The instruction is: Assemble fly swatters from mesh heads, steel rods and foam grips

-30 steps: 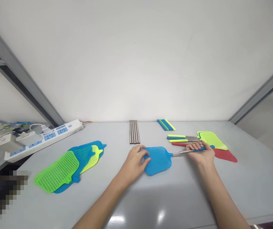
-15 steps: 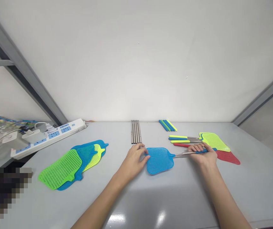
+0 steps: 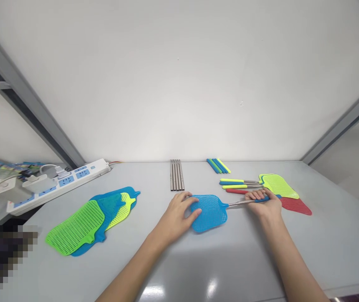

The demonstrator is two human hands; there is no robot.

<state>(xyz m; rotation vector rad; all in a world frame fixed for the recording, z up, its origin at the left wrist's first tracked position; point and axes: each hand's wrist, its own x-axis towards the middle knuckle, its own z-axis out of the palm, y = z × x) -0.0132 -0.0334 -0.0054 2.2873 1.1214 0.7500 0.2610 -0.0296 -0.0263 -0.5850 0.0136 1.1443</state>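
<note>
A blue fly swatter (image 3: 210,214) lies crosswise in front of me, its mesh head to the left and its metal shaft running right. My right hand (image 3: 264,203) is wrapped round its blue handle, palm up. At the head's left edge, my left hand (image 3: 179,214) has thumb and fingers closed on the mesh. Just behind my right hand lie fly swatters with yellow, blue and red handles; a yellow-green head (image 3: 281,186) rests partly over a red head (image 3: 296,205).
Loose green, blue and yellow swatter heads (image 3: 75,226) overlap at the left. Several metal rods (image 3: 176,175) lie side by side near the wall, with several coloured handle sleeves (image 3: 218,166) to their right. A white power strip (image 3: 69,182) with plugs stands at the back left.
My left hand has moved further onto the blue mesh head, its thumb now over the edge. My right hand keeps its hold on the handle. The view has shifted slightly.
</note>
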